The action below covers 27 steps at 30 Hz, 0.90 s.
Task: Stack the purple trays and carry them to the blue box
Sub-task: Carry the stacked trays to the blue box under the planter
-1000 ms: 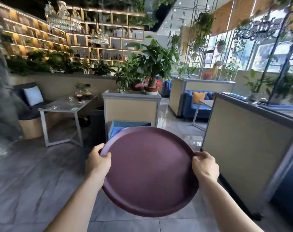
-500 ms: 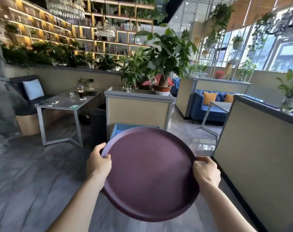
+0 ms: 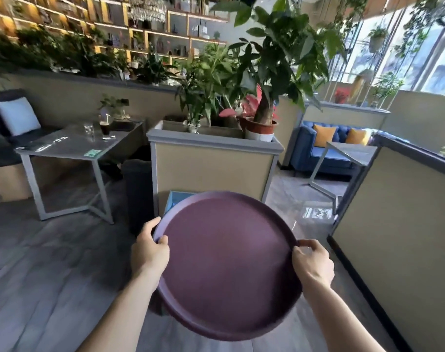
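Observation:
I hold the round purple trays [image 3: 226, 262] in front of me, roughly level, over the grey floor; only the top tray's face shows, so how many lie under it I cannot tell. My left hand [image 3: 149, 250] grips the left rim, thumb on top. My right hand [image 3: 311, 262] grips the right rim. Just beyond the far rim, a corner of the blue box [image 3: 175, 200] shows on the floor against the beige planter; the trays hide most of it.
The beige planter [image 3: 211, 168] with potted plants stands straight ahead. A grey table [image 3: 71, 146] with glasses is on the left, a dark bin [image 3: 137, 189] beside the planter. A beige partition [image 3: 399, 219] runs along the right, with an aisle between.
The planter, table and blue box have grown larger and nearer in view. Both hands keep the same grip on the trays.

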{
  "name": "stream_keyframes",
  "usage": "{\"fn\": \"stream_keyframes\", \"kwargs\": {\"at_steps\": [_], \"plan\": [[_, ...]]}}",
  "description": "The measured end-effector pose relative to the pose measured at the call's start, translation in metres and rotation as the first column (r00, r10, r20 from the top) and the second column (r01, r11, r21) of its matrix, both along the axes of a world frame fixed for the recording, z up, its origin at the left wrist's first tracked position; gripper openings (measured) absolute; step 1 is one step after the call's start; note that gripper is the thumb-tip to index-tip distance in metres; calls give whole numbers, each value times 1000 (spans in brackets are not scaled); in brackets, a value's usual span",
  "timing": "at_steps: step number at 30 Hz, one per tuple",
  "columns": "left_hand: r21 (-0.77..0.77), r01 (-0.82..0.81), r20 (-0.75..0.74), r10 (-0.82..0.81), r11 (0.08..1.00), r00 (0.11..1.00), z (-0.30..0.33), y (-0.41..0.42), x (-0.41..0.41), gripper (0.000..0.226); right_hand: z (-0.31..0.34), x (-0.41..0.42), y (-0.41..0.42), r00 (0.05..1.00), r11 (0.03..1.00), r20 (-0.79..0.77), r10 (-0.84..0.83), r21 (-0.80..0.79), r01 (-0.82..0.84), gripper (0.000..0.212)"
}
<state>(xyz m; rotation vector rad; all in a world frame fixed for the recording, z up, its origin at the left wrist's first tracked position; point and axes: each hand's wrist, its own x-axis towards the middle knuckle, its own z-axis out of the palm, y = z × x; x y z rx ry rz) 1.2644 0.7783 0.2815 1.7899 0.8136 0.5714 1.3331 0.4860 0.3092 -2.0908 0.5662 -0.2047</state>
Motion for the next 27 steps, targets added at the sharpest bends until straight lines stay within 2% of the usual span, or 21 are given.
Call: {"fn": "stream_keyframes", "kwargs": {"at_steps": [11, 13, 19, 27], "plan": [[6, -29, -85, 29, 1000, 996, -54, 46, 187, 52, -60, 195, 49, 994, 1000, -110, -4, -3, 4, 31], [8, -42, -139, 43, 999, 989, -67, 54, 225, 53, -75, 238, 57, 988, 1000, -155, 5, -12, -7, 29], [37, -47, -322, 56, 998, 945, -124, 77, 319, 35, -121, 344, 75, 956, 997, -286, 63, -24, -73, 33], [15, -59, -525, 58, 998, 849, -202, 93, 374, 24, -189, 414, 89, 881, 984, -464, 90, -96, -151, 32]]}}
